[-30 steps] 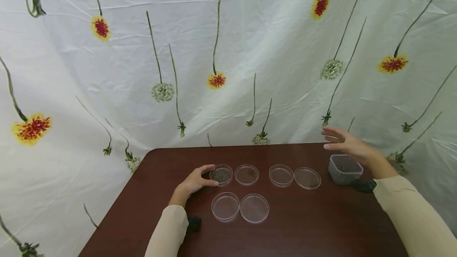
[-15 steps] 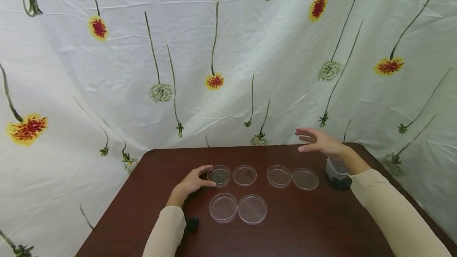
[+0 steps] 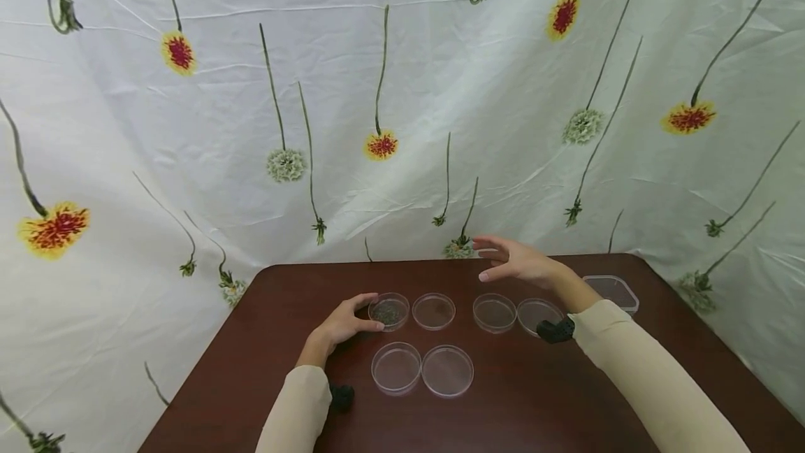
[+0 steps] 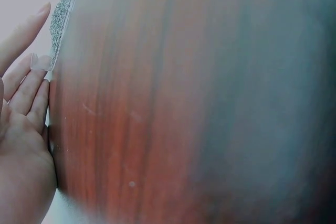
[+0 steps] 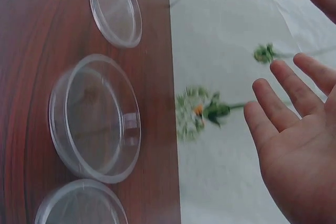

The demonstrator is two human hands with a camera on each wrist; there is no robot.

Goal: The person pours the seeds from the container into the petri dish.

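Observation:
My left hand (image 3: 342, 320) holds a clear petri dish (image 3: 395, 326) by its left side, thumb in front and fingers behind. Small dark grains (image 4: 61, 17) cover its bottom; the left wrist view shows them as a heap at the dish wall. The dish rests on the table. My right hand (image 3: 518, 261) hovers above the back of the table with its fingers spread and holds nothing. Below it lie a petri dish (image 5: 94, 124) and its flat neighbour (image 3: 537, 310), partly hidden by the right wrist. Another petri dish (image 3: 434, 311) stands beside the filled one.
Two more clear dishes (image 3: 396, 367) touch side by side in the front row. A clear plastic tub (image 3: 613, 292) at the right back is partly behind the right forearm. A flowered white cloth (image 3: 415, 89) hangs behind the brown table (image 3: 503, 404).
My right hand has moved left from above the plastic tub to above the dishes right of centre. The left hand stays at the filled dish.

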